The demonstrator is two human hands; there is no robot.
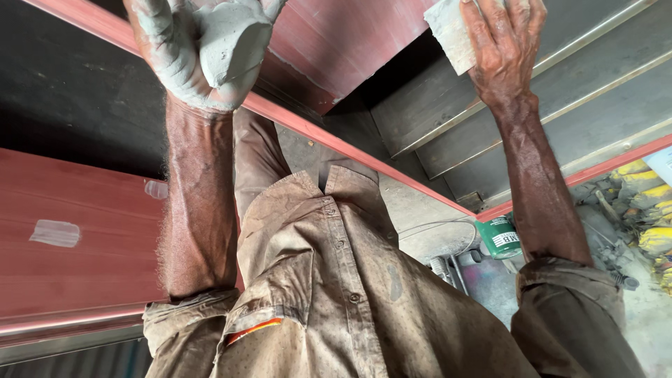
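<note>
My left hand [199, 52] is raised at the top left, caked in grey putty and closed around a lump of grey putty [234, 42]. At the top right, my right hand [504, 45] grips a pale flat block [448, 35] and presses it against the edge of a red-brown metal panel [350, 42]. Both forearms reach up from rolled brown shirt sleeves. A second red-brown panel [91, 252] at the left carries a smeared grey putty patch [56, 233].
A red-painted bar [364, 157] runs diagonally behind my arms. Grey metal sheets with pale ribs [560, 105] fill the upper right. A green can [498, 238] stands on the dusty floor, with yellow sacks [647, 210] and debris at the right edge.
</note>
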